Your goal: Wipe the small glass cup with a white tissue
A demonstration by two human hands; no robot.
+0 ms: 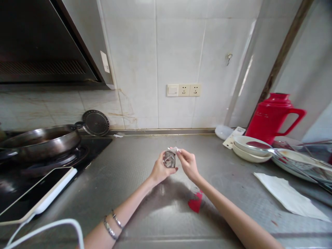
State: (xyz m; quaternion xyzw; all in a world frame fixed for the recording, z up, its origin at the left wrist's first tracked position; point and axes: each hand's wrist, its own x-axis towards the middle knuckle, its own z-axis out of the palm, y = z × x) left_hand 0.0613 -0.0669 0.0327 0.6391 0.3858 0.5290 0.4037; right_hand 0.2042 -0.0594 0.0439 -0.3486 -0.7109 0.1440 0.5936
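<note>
In the head view, my left hand [160, 169] is wrapped round a small, clear, facet-patterned glass [169, 159] with greyish tones, held above the steel counter. My right hand [189, 164] pinches a small white piece that looks like tissue [173, 149] at the top of the glass. How far the white piece reaches inside cannot be made out. Under my right forearm lies a red patch [195, 202] on the counter, partly covered by the arm.
At left, a metal pan [41, 140] sits on the black stove, with a phone [36, 193] and its white cable [59, 222] in front. On the right are a red thermos jug [272, 116], stacked bowls [250, 156], plates [298, 169] and a white paper sheet [290, 197].
</note>
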